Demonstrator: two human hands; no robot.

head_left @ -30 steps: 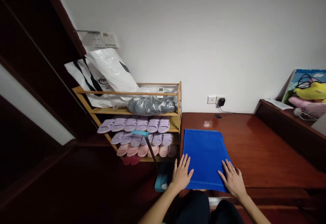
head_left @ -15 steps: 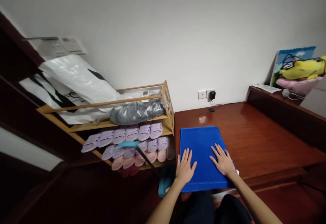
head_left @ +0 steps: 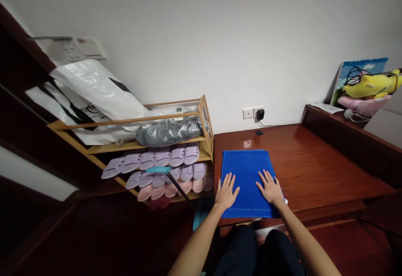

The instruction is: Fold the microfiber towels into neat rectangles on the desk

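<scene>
A folded blue cloth lies flat near the left front corner of the brown wooden desk. My left hand rests palm down on its left side, fingers spread and pointing away from me. On the right side of the cloth, my right hand also lies flat with its fingers apart. A small white tag sticks out from the cloth's right edge, beside my right wrist. Neither hand grips anything.
Left of the desk stands a wooden shoe rack with several lilac slippers and pink slippers. White bags lie on top. A black plug sits in the wall. A yellow plush toy lies at right.
Both hands stay flat on the blue cloth. The cloth's near edge appears farther from me, at the desk's front edge, and the whole view has shifted slightly.
</scene>
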